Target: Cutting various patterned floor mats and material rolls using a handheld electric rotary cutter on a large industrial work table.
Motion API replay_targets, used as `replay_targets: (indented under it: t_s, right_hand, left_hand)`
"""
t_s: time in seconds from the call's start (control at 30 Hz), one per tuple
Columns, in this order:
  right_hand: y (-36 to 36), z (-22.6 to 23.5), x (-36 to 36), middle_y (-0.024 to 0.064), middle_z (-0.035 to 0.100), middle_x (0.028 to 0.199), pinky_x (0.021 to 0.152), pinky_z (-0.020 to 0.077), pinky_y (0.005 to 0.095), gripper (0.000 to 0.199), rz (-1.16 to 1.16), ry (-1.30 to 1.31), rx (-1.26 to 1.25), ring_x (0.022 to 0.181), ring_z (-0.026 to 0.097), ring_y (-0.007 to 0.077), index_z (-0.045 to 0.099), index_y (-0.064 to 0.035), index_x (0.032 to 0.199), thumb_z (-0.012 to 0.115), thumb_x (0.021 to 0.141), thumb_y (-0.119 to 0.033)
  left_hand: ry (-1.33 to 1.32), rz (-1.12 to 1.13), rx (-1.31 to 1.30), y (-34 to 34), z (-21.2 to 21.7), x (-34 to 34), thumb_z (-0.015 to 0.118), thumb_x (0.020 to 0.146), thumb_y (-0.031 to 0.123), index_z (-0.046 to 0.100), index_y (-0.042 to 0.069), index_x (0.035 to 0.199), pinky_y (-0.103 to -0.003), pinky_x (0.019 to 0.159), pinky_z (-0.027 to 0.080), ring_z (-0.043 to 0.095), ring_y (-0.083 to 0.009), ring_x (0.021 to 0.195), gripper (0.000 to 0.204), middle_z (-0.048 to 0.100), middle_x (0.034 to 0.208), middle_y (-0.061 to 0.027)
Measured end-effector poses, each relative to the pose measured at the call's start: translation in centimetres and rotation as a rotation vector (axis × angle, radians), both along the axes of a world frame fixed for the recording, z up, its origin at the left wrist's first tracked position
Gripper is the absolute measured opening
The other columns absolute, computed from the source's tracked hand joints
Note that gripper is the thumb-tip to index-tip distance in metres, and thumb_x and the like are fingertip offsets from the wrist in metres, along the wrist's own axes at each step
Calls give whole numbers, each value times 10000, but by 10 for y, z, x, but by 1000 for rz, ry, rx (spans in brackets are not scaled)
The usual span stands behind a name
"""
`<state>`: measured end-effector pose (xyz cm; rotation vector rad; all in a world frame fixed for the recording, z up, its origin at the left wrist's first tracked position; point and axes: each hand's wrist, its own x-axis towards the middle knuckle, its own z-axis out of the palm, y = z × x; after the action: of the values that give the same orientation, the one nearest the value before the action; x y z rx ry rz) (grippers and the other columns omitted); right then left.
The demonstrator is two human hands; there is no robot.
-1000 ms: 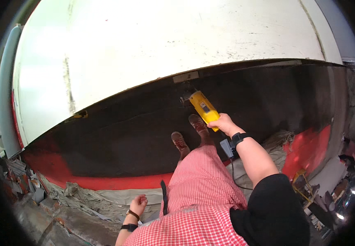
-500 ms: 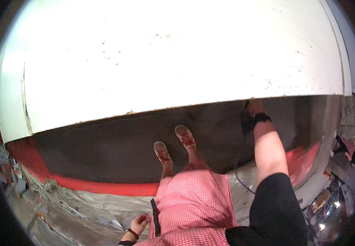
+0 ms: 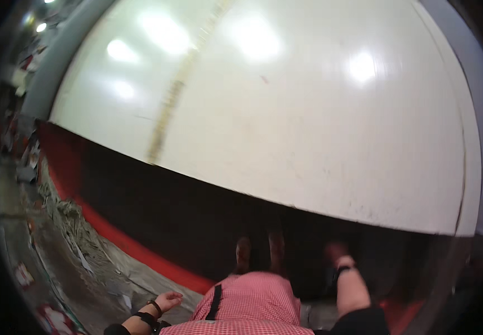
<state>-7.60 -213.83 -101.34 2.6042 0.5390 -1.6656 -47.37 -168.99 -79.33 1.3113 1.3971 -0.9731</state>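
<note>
My left hand (image 3: pixel 169 301) hangs at my left side, next to the red checked apron (image 3: pixel 247 298), with a dark bracelet at its wrist. Its fingers are loosely stretched and nothing shows in them. My right hand (image 3: pixel 337 252) is low in the shadow just below the front edge of the big white table (image 3: pixel 319 139). Motion and dark smear its fingers, so what it holds, if anything, cannot be made out. A black band (image 3: pixel 343 269) circles the right wrist.
A dark mat (image 3: pixel 157 206) with a red border (image 3: pixel 135 249) lies under my feet. Crumpled grey cloth (image 3: pixel 71 220) and scraps line the floor at left. A yellowish strip (image 3: pixel 169 106) crosses the table top. A grey ledge (image 3: pixel 57 78) runs along the table's far left side.
My view has turned, so the table edge now slopes down to the right. My right hand has drawn back from under the edge towards me. The left hand remains at my side.
</note>
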Motion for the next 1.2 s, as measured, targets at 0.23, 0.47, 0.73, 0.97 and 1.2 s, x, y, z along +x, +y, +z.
replay_targets:
  t_s: [0.23, 0.47, 0.73, 0.97, 1.2]
  right_hand:
    - [21, 71, -118, 117, 620, 757, 606, 474, 344, 284, -301, 398, 280, 709, 601, 239, 588, -21, 977, 577, 813, -253]
    - [222, 129, -27, 96, 603, 824, 618, 451, 336, 253, -308, 64, 319, 723, 562, 217, 586, -52, 959, 553, 843, -274]
    - [478, 163, 3, 158, 648, 828, 650, 543, 344, 190, -749, 319, 418, 724, 644, 248, 593, 52, 962, 614, 799, -43]
    - [664, 265, 11, 95, 628, 813, 573, 485, 289, 284, -280, 294, 438, 672, 594, 159, 614, 22, 1005, 644, 801, -173]
    - [864, 301, 30, 100, 639, 1009, 814, 478, 283, 429, -155, 409, 616, 922, 602, 158, 566, 31, 1145, 653, 826, -242]
  left_hand:
    - [-230, 233, 92, 60, 36, -5, 625, 857, 233, 546, 54, 1177, -264, 729, 479, 612, -132, 884, 375, 638, 1026, -54]
    - [-170, 286, 334, 138, -30, -172, 700, 754, 388, 619, 66, 1108, -344, 829, 485, 612, -209, 932, 485, 645, 1048, -97]
    - [-417, 268, 668, 412, -18, -138, 707, 725, 323, 587, 56, 1120, -370, 865, 489, 604, -269, 1002, 491, 635, 1065, -138]
    - [-872, 191, 1144, 642, 134, 47, 688, 755, 218, 581, 80, 1096, -323, 768, 481, 548, -216, 823, 383, 572, 904, -89]
    - [-1060, 97, 1309, 785, 202, 111, 642, 820, 215, 533, 66, 1182, -358, 967, 398, 493, -278, 1134, 406, 508, 1217, -149]
